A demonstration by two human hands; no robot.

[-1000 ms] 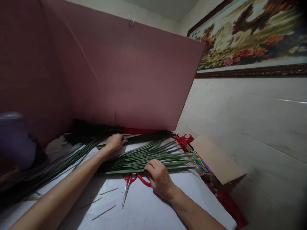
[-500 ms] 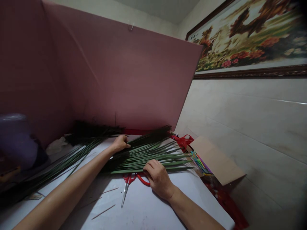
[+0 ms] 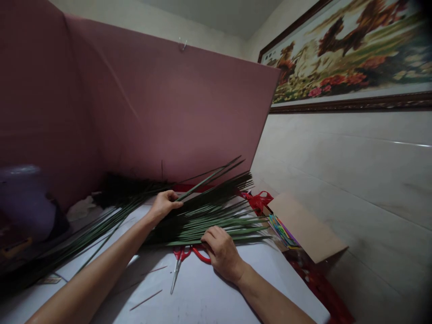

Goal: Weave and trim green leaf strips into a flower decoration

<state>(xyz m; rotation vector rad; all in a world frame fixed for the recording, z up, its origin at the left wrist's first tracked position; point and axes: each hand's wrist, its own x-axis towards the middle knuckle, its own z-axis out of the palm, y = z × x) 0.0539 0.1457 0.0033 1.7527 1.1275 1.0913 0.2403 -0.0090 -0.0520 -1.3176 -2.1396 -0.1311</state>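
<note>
A long green palm frond (image 3: 202, 228) with many narrow leaflets lies across the white table, its tips fanned to the right. At the far side, my left hand (image 3: 165, 204) is closed in a pinch on leaflets of the frond, several of which are raised and point up to the right. My right hand (image 3: 221, 252) is closed, fingers curled over the frond's near edge; its fingertips are partly hidden. A red curved handle (image 3: 201, 255) shows beside my right hand and runs under it. Scissors with red handles (image 3: 176, 267) lie just left of that.
More fronds (image 3: 97, 225) stretch along the left, with a dark heap of leaves (image 3: 124, 184) behind. Thin brown sticks (image 3: 146, 300) lie near me. At right are a cardboard box (image 3: 303, 225) with colourful strips and a red plastic bag (image 3: 259, 200). A pink panel (image 3: 175, 108) stands behind.
Several leaflets at the far side have risen and separated from the rest, held by my left hand. My right hand has stayed almost still.
</note>
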